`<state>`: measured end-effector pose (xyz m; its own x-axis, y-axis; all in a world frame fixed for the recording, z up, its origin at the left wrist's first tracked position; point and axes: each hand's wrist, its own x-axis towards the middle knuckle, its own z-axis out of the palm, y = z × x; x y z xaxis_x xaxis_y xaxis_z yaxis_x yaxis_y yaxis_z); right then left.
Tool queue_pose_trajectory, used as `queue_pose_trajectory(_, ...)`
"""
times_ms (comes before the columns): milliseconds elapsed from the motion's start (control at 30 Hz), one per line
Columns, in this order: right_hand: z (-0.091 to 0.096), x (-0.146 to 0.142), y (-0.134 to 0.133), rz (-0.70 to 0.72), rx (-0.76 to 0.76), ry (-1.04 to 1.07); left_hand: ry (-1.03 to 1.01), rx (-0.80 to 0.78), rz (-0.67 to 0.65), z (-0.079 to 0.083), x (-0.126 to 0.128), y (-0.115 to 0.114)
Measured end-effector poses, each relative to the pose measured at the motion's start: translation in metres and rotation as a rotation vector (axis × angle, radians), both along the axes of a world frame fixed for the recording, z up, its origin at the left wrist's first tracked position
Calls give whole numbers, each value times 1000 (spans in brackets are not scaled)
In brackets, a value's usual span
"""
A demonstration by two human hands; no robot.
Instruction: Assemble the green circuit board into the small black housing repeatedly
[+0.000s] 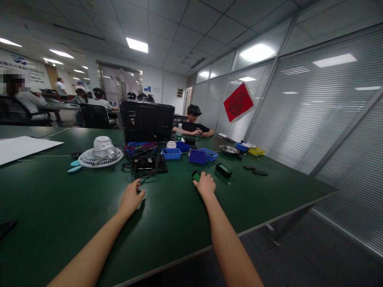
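Note:
Both my arms reach out over a dark green table (60, 207). My left hand (131, 197) rests on the table with curled fingers over a small pale object (141, 200) that I cannot make out. My right hand (205, 185) lies further right, fingers closed on a small black device with a green face (196, 175). A second small black and green box (223, 170) lies just right of that hand.
Beyond the hands stand a white fan (101, 153) lying flat, a black unit with cables (143, 162), several blue bins (198, 155), a metal bowl (229, 150) and a black crate (147, 119). A person (194, 124) sits at the far end. The table's edge runs close on the right.

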<state>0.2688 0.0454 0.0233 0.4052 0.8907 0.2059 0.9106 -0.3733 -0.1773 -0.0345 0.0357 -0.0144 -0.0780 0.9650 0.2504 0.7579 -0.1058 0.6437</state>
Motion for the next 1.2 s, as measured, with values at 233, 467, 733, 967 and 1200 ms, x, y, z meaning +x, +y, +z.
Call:
queue_pose_trajectory(233, 8, 16, 5, -58, -49, 179, 12, -9, -1, 2, 0, 0)
queue_pose_trajectory(467, -1, 9, 6, 32, -128, 164, 10, -6, -2, 3, 1, -2)
queue_pose_trajectory(733, 1, 16, 7, -87, -81, 127, 6, -15, 3, 0, 0, 1)
queue_pose_trajectory(967, 3, 7, -1, -81, 34, -45, 0, -25, 6, 5, 2, -3)
queue_pose_trajectory(1200, 9, -3, -6, 0, -4, 4, 14, 5, 0, -1, 0, 1)
